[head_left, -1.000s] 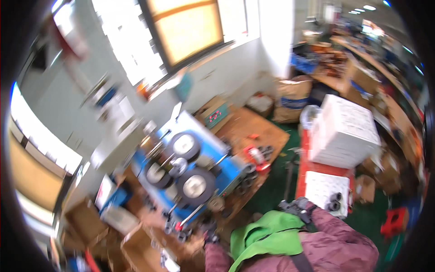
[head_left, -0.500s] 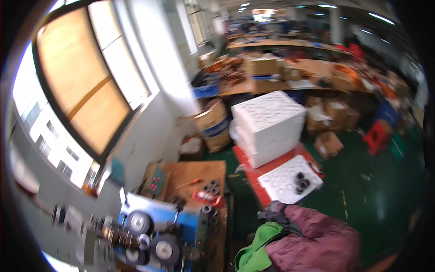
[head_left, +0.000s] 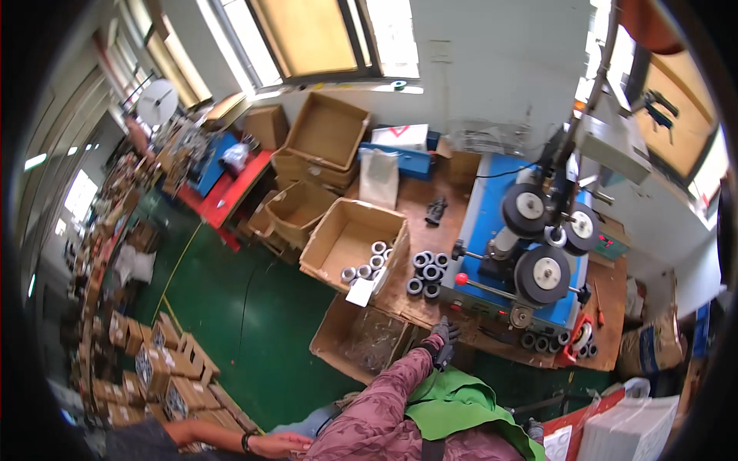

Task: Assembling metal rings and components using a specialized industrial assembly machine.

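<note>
My left hand (head_left: 446,331), in a grey glove below a purple patterned sleeve, reaches to the front edge of the wooden workbench (head_left: 419,307). Its fingers look stretched out, with nothing visible in them. Only a small dark piece of my right hand (head_left: 533,430) shows beside the green apron (head_left: 461,403); its fingers are hidden. Beyond the left hand, several dark rings with pale rims (head_left: 430,274) stand clustered on the bench. More such rings (head_left: 377,261) lie in an open cardboard box (head_left: 338,230). A blue machine (head_left: 492,223) with black wheels (head_left: 542,274) occupies the bench's right part.
Another person's bare hand (head_left: 280,444) touches my sleeve at lower left. An open carton (head_left: 334,338) stands on the floor below the bench. A red table (head_left: 223,203) is farther left, stacked cartons (head_left: 184,392) lower left, and white foam blocks (head_left: 630,430) lower right.
The view has swung left, bringing the machine from lower left to the right side. The boxes, my left hand and another person's arm have come into view; the foam stack has shifted to lower right.
</note>
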Motion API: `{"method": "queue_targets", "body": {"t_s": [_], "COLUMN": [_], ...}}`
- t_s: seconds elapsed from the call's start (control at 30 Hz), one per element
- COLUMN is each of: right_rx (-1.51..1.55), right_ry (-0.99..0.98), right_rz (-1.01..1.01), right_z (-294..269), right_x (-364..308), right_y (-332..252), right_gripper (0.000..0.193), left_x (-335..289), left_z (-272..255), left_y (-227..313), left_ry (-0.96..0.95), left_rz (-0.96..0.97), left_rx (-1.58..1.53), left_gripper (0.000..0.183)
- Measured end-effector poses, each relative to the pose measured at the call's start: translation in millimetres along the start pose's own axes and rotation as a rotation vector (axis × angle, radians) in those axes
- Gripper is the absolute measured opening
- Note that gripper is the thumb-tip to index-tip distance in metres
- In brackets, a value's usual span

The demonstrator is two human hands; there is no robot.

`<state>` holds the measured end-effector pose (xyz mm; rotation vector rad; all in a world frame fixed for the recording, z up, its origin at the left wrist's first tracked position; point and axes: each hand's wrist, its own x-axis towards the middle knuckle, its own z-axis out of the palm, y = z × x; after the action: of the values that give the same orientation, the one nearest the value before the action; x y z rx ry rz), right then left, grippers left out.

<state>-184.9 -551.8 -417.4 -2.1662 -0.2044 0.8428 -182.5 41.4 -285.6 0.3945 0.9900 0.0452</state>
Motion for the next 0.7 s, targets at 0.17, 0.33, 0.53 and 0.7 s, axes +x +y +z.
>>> {"method": "queue_targets", "body": {"t_s": [0.17,0.33,0.53,0.7], "right_rx": [-0.657,-0.385,-0.579,-0.884], "right_ry": [-0.018,0.017,0.041,-0.069], "right_rz": [-0.125,0.031,-0.204,-0.412], "right_z": [-24,-25,-22,-10], "right_x": [35,55,57,62], "right_y": [-113,-148,-176,-183], "right_gripper": [0.036,0.033,0.03,0.027], "left_x": [-3,-19,-20,-13], "left_z": [-49,-75,-83,-88], "left_y": [1,1,0,-1], "left_ry": [0.054,0.073,0.129,0.186], "left_rz": [-0.054,-0.013,0.022,0.074], "left_rx": [-0.01,0.038,0.052,0.001], "left_gripper": [0.055,0.054,0.055,0.03]}}
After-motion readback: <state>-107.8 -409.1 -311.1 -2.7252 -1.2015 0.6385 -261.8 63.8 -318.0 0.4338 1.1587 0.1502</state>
